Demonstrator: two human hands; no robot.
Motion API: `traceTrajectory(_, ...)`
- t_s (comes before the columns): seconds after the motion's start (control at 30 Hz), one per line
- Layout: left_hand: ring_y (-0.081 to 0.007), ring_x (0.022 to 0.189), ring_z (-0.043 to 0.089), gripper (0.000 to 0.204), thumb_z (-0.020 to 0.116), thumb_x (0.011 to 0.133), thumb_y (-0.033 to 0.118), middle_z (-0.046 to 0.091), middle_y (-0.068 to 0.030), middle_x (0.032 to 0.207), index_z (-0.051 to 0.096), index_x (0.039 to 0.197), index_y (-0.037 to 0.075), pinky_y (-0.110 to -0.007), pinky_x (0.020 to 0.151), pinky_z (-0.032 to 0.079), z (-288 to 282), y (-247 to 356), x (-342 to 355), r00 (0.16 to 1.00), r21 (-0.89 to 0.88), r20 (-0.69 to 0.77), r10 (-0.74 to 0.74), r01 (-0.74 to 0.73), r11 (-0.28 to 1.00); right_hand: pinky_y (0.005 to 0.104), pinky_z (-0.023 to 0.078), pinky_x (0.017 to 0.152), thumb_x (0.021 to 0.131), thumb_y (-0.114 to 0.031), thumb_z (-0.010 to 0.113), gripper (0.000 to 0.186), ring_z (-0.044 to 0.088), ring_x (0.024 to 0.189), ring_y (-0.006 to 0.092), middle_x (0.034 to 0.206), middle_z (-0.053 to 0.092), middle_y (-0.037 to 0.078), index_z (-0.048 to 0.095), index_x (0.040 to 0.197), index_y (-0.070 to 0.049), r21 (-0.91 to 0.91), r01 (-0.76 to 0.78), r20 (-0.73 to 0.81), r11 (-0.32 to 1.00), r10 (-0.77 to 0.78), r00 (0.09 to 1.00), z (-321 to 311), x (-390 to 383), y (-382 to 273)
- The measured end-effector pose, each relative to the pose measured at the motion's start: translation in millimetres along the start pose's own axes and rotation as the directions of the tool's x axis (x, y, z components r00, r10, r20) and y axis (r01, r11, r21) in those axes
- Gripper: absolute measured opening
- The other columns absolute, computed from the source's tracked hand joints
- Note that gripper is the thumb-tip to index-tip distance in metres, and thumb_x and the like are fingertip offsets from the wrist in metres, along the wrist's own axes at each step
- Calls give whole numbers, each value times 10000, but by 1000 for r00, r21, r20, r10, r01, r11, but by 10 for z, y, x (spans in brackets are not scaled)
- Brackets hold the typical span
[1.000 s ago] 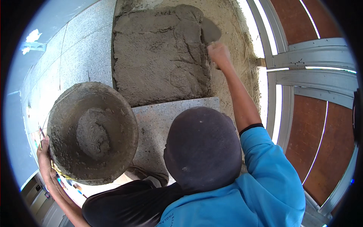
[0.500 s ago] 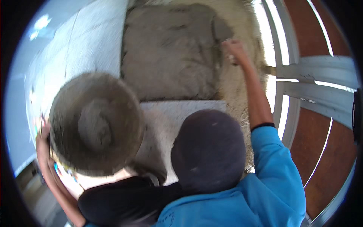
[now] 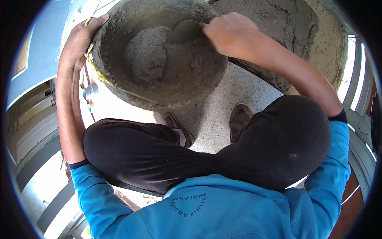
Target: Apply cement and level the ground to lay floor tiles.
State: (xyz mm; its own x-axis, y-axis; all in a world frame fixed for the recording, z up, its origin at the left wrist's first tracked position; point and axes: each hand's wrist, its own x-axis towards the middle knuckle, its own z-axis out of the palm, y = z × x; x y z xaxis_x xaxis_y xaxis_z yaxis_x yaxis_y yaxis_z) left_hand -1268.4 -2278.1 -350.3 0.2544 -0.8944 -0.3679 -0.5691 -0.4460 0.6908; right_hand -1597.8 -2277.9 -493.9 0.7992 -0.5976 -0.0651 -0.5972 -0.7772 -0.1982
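Observation:
A wide, mortar-crusted bucket (image 3: pixel 195 77) stands tilted toward me at the upper middle, a lump of wet grey mortar (image 3: pixel 147 51) inside it. My left hand (image 3: pixel 81 42) grips its left rim, thumb over the edge and the other fingers partly hidden. A yellowish rope (image 3: pixel 99 73) runs along that side, close to my wrist. My right hand (image 3: pixel 234 34), slightly blurred, is closed above the right rim on a trowel (image 3: pixel 186 31). The trowel's grey blade reaches into the bucket beside the mortar; its handle is hidden in my fist.
Spread wet mortar (image 3: pixel 274 18) covers the ground beyond the bucket on the right, with sandy ground beside it. Speckled tile (image 3: pixel 211 123) lies between my shoes. Metal framing (image 3: pixel 358 79) stands at the far right. A grey pipe piece (image 3: pixel 90 91) lies left of the bucket.
My right hand has come from the spread mortar on the right back to the bucket, trowel blade now inside. My view has swung, and the bucket appears higher and tilted. My left hand stays at its rim.

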Motion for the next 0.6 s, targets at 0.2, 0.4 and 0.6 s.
traceTrajectory(0.2,-161,810,686,381,693,974,312,731,-99,947,686,1123,-39,-297,789,541,36,13,-39,996,168,-51,67,-57,984,387,608,802,905,-114,617,190,751,943,293,933,770,104,782,993,-79,-148,149,236,978,-112,965,204,513,-588)
traceTrajectory(0.4,-188,869,687,417,696,962,340,729,-119,962,694,1122,-45,-317,863,525,87,39,-33,994,201,-79,71,-54,978,372,609,706,866,-172,655,196,748,811,281,847,745,129,768,963,-44,93,137,154,986,-150,977,281,442,-394)
traceTrajectory(0.6,-202,971,674,432,699,950,337,722,-127,1026,689,1143,-49,-327,946,496,33,148,-100,998,149,-42,52,-45,988,356,481,486,838,-270,668,262,537,491,176,640,583,77,666,805,-10,655,-430,574,622,-39,818,91,61,-63)
